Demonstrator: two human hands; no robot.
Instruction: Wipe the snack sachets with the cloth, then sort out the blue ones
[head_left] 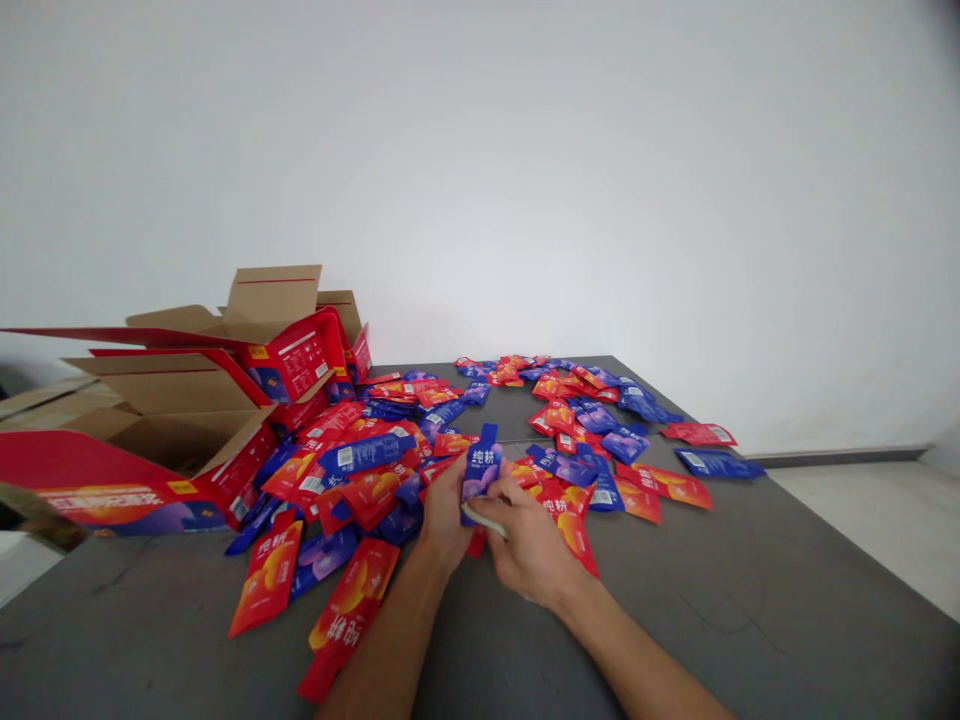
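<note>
My left hand (445, 515) is closed around the side of a blue sachet (481, 462) with white characters and a purple fruit picture. The sachet stands roughly upright, its narrow top end pointing away from me. My right hand (529, 540) presses against the sachet's lower part, its fingers closed on a thin white piece (484, 519) that looks like folded cloth; I cannot tell its exact kind. Around and beyond both hands lie many loose red sachets (267, 575) and blue sachets (322, 558), some overlapping. Part of the held sachet is hidden behind my fingers.
Open red cardboard boxes (112, 470) with brown flaps stand at the left. The dark grey table (697, 600) carries sachet heaps in a rough arc toward its far edge. A white wall (600, 200) rises behind, and pale floor (885, 510) shows at the right.
</note>
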